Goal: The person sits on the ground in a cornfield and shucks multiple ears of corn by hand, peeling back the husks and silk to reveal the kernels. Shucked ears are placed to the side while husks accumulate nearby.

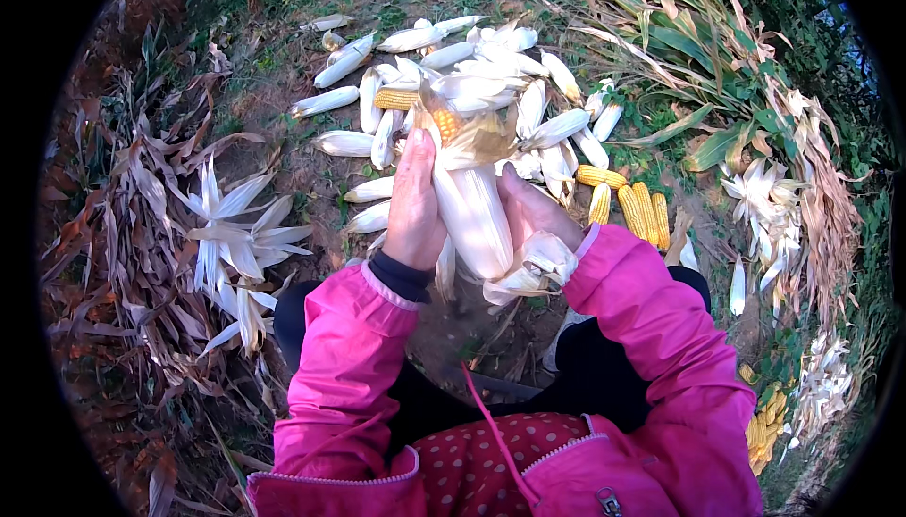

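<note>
Between my two hands is an ear of corn (pixel 475 219), mostly wrapped in pale husk. At its far end the husk is pulled apart, and yellow kernels show there. My left hand (pixel 415 206) grips its left side, thumb pointing away from me. My right hand (pixel 538 208) is pressed against the right side, its fingers largely hidden behind the ear. A loose strip of peeled husk (pixel 540 264) hangs by my right wrist. Just beyond my hands lies a pile of ears in white husks (pixel 486 74), with one bare yellow ear (pixel 395 99) among them.
Several husked yellow ears (pixel 639 213) lie right of my hands. Stripped white husks (pixel 231 229) rest on dry leaves at left, more husks (pixel 769 206) at right. Cut corn stalks (pixel 679 55) are heaped at the far right. Another heap of yellow ears (pixel 766 427) sits at lower right.
</note>
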Available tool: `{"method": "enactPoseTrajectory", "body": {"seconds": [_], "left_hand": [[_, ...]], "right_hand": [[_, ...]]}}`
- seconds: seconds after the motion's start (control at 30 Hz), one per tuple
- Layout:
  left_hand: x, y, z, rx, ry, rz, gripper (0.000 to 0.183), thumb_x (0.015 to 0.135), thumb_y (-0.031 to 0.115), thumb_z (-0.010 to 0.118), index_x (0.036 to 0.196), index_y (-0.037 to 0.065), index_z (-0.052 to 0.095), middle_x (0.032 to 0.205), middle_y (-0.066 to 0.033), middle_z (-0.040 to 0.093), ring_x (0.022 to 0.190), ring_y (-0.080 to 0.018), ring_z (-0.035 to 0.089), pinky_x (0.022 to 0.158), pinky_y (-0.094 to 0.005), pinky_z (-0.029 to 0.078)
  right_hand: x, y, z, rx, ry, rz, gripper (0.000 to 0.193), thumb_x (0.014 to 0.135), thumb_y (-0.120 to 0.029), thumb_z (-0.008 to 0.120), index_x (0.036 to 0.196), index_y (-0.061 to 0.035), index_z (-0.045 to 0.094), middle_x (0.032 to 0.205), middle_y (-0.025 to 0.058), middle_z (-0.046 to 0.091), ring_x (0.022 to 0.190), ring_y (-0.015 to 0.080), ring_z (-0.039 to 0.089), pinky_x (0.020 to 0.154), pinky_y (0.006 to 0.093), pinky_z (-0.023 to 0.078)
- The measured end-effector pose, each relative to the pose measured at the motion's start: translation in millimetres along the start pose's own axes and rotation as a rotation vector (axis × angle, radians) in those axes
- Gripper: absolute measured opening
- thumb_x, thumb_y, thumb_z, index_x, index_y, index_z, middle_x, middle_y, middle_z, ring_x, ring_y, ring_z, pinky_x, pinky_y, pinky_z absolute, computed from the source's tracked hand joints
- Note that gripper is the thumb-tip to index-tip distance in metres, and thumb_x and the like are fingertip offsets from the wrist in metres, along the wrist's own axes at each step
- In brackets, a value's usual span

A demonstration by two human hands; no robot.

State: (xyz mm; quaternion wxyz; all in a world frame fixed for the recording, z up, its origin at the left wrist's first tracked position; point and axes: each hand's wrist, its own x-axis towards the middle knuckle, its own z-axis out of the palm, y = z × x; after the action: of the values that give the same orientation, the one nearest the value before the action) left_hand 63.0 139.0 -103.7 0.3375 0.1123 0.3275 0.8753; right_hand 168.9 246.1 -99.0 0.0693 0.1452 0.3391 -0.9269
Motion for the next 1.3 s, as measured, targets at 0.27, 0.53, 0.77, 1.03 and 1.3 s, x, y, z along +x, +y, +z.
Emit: {"method": "enactPoseTrajectory", "body": {"seconds": [0.27, 0.53, 0.77, 1.03, 1.3], "left_hand": [[-1.5, 8.1, 6.5, 0.332, -0.027, 0.077, 0.041, 0.1, 0.027, 0.044, 0.125, -0.004, 0.049, 0.114, -0.006, 0.058, 0.1, -0.0102, 0.055, 0.088, -0.0248, 0.045], [-2.9, 4.9, -8.9, 0.528, -0.008, 0.084, 0.037, 0.099, 0.026, 0.047, 0.118, -0.004, 0.057, 0.092, 0.0005, 0.06, 0.076, -0.0031, 0.05, 0.064, -0.0189, 0.041], [-9.2, -0.9, 18.3, 0.446, -0.03, 0.113, 0.032, 0.098, 0.016, 0.05, 0.12, -0.006, 0.056, 0.098, -0.0046, 0.063, 0.085, -0.0047, 0.053, 0.075, -0.0193, 0.045], [-3.9, -10.0, 2.7, 0.453, -0.016, 0.083, 0.024, 0.098, 0.013, 0.048, 0.1, -0.006, 0.061, 0.084, -0.005, 0.064, 0.075, -0.007, 0.059, 0.069, -0.0224, 0.05], [-7.4, -6.2, 19.2, 0.627, -0.061, 0.166, 0.019, 0.093, 0.012, 0.056, 0.096, -0.006, 0.063, 0.08, -0.0027, 0.063, 0.071, -0.0051, 0.056, 0.063, -0.0199, 0.047]], "right_hand": [[-9.8, 18.5, -0.1, -0.542, 0.177, -0.203, 0.077, 0.069, -0.015, 0.08, 0.13, 0.0006, 0.037, 0.115, 0.011, 0.056, 0.105, 0.0171, 0.056, 0.091, 0.0317, 0.045], [-10.8, 24.8, -13.4, -0.666, 0.202, -0.337, 0.08, 0.065, -0.012, 0.084, 0.128, 0.0019, 0.037, 0.12, 0.0119, 0.054, 0.107, 0.0177, 0.055, 0.094, 0.0318, 0.044], [-20.7, 19.7, -15.4, -0.648, 0.328, -0.402, 0.078, 0.065, -0.012, 0.085, 0.127, 0.0021, 0.039, 0.118, 0.0112, 0.056, 0.107, 0.0173, 0.055, 0.093, 0.0317, 0.045], [-32.5, 16.6, -13.3, -0.673, 0.281, -0.48, 0.076, 0.065, -0.005, 0.083, 0.127, -0.0001, 0.038, 0.116, 0.009, 0.056, 0.108, 0.0164, 0.055, 0.094, 0.0316, 0.045], [-35.1, 8.9, -17.7, -0.615, 0.331, -0.462, 0.081, 0.061, -0.003, 0.084, 0.128, -0.0017, 0.037, 0.117, 0.0074, 0.055, 0.107, 0.0168, 0.056, 0.094, 0.0323, 0.045]]}}
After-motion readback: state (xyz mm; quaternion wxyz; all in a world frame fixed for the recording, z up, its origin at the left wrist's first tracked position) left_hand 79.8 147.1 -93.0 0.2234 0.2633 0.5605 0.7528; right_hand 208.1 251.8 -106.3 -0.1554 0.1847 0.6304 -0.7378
